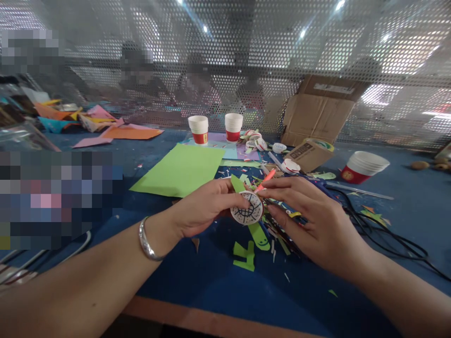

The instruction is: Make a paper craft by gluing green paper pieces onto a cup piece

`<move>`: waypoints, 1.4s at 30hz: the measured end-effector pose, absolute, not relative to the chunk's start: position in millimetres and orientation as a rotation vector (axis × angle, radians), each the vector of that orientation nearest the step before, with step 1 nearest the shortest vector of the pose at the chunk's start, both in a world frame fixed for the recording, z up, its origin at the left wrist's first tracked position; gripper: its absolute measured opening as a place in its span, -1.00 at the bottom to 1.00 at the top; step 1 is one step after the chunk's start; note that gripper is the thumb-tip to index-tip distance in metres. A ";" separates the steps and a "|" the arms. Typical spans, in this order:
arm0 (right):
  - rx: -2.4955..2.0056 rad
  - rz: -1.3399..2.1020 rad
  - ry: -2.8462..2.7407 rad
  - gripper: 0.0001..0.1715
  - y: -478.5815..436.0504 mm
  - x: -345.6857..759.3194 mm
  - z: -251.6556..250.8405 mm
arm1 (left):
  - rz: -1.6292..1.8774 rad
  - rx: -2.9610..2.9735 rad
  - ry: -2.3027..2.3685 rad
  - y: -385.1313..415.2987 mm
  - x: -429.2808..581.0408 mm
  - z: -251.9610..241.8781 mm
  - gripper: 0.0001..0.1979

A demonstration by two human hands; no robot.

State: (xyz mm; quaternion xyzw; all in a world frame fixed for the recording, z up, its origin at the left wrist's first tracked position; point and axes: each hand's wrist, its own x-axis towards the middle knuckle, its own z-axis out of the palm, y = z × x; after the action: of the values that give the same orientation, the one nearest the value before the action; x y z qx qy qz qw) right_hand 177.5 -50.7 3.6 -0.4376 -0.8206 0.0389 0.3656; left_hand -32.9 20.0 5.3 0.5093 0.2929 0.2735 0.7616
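Observation:
My left hand (207,206) is closed on a white paper-cup bottom (243,213), its thumb lying across the face. Dark lines drawn there form a shell-like grid with dots. A green paper strip with a drawn smiling face (260,237) sticks out below the disc, and another green piece (238,184) shows above it. At the disc's right edge, my right hand (306,211) has its fingertips and thumb close together, apparently pinching the rim. Behind those fingertips an orange-red stick-like thing (266,179) points up; its kind is unclear.
Green paper sheet (183,169) lies left, paper scraps (244,256) in front. Stacked paper cups (198,130) stand behind, more cups (364,166) at right. Other cup bottoms (291,165), a cardboard box (317,112) and black cables (380,234) are also on the blue table (197,300).

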 end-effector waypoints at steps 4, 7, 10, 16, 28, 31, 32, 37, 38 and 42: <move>-1.101 0.058 -2.172 -0.61 -50.9 176.6 3.3 | 0.549 1.112 0.614 18.4 -33.7 5.2 -0.87; -1.094 0.050 -2.163 -0.61 -50.9 177.9 4.6 | 0.536 1.143 0.613 18.0 -34.6 5.5 -0.85; -1.152 0.080 -2.059 -0.69 -49.6 181.7 5.6 | 0.554 1.172 0.624 19.1 -35.7 4.9 -0.82; -1.426 0.417 -1.844 -0.75 -43.4 187.7 5.0 | 0.609 1.165 0.600 20.7 -36.9 3.3 -0.71; -1.230 0.845 -1.693 -0.45 -40.6 182.4 -2.6 | 0.721 1.134 0.634 16.2 -31.2 3.8 -0.61; -1.225 0.851 -1.697 -0.45 -40.4 181.9 -2.3 | 0.720 1.118 0.675 15.2 -29.8 3.6 -0.60; -1.218 0.857 -1.697 -0.45 -40.5 181.6 -2.0 | 0.724 1.116 0.689 15.2 -29.6 2.9 -0.60; -1.169 0.857 -1.725 -0.43 -40.9 179.2 -1.0 | 0.756 1.186 0.721 16.3 -30.6 -2.1 -0.58; -1.170 0.840 -1.728 -0.42 -41.0 179.1 -0.7 | 0.748 1.208 0.730 16.4 -31.1 -2.1 -0.57; -1.189 0.783 -1.728 -0.38 -41.7 181.1 2.1 | 0.715 1.286 0.742 18.0 -33.8 2.7 -0.58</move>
State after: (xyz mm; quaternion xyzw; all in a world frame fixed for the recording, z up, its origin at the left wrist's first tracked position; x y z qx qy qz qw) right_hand 181.1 -41.7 2.1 -0.4777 -0.6946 0.3148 0.4361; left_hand -33.8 18.0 2.7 0.5728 0.3305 0.3184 0.6791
